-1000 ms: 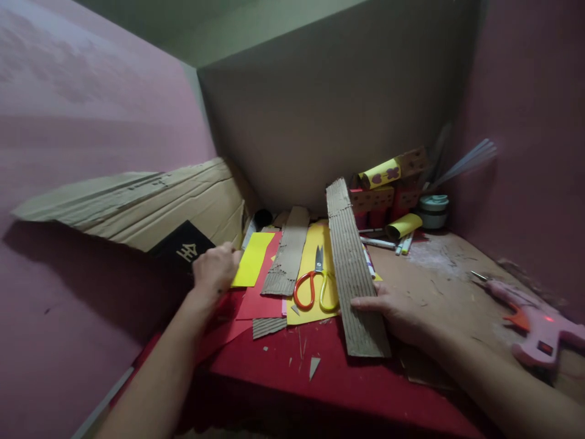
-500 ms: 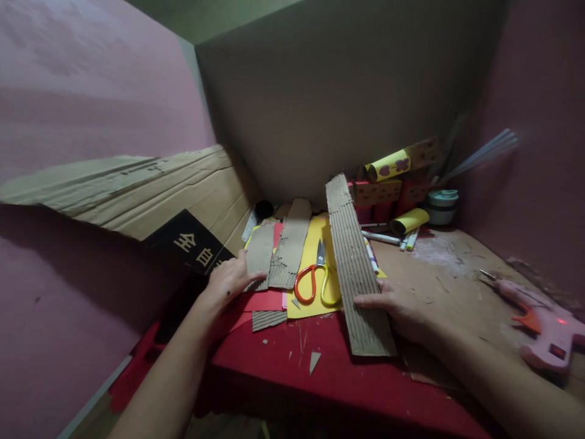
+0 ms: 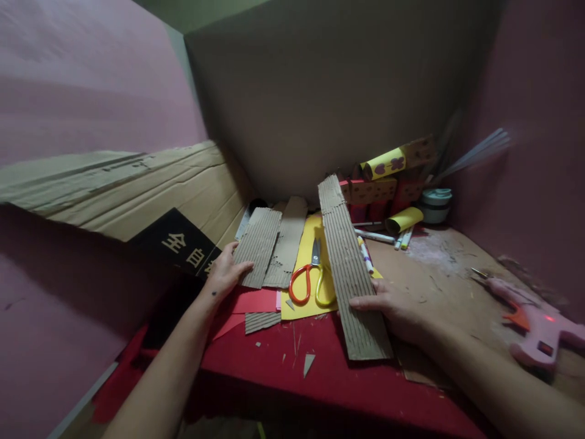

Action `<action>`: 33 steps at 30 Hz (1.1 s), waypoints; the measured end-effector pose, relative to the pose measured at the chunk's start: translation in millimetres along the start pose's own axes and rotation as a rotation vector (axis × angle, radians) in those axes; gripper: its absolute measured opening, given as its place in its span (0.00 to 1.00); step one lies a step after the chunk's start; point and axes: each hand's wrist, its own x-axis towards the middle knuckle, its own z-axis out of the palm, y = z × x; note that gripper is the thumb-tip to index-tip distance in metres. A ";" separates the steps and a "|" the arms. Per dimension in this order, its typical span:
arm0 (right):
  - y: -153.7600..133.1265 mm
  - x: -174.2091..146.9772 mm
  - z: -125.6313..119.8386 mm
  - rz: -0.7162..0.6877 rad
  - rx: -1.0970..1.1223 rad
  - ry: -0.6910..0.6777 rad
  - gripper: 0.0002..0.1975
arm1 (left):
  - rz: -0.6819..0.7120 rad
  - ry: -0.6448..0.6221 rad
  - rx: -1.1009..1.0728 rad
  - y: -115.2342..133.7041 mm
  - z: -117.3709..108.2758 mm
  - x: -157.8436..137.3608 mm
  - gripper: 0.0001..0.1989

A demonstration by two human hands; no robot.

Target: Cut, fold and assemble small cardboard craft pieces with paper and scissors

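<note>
My right hand (image 3: 388,305) grips a long strip of corrugated cardboard (image 3: 351,274) near its lower end, thumb across the ribbed face. The strip is tilted, its torn top leaning left. My left hand (image 3: 228,268) pinches the lower left edge of a shorter ribbed cardboard piece (image 3: 258,244), thumb on top and fingers hidden beneath. Behind that piece lies another cardboard strip (image 3: 290,235). Between my hands, scissors (image 3: 313,277) with one red and one yellow handle rest on a yellow sheet (image 3: 295,310), blades pointing away.
A pink glue gun (image 3: 530,317) with a lit red light lies at the right. Markers (image 3: 375,236), a yellow tube (image 3: 406,219) and a lidded container (image 3: 436,204) stand or lie farther back. A large cardboard sheet (image 3: 183,183) leans at the left. Scraps dot the red cloth (image 3: 265,378).
My left hand has lifted the shorter cardboard piece, which lay flat under its finger, and now pinches its edge. My right hand keeps its strip almost in place; the view has shifted slightly.
</note>
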 end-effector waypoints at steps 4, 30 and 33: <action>1.0 2.2 -2.4 -0.016 0.005 -0.020 0.18 | -0.008 0.046 -0.082 4.5 -6.1 14.5 0.31; -4.9 4.0 0.0 0.081 -0.079 -0.251 0.13 | -0.079 -0.482 -1.140 134.8 64.7 -48.8 0.12; -7.0 1.7 1.2 0.075 -0.083 -0.231 0.13 | -0.090 -0.536 -1.192 136.0 66.0 -51.6 0.13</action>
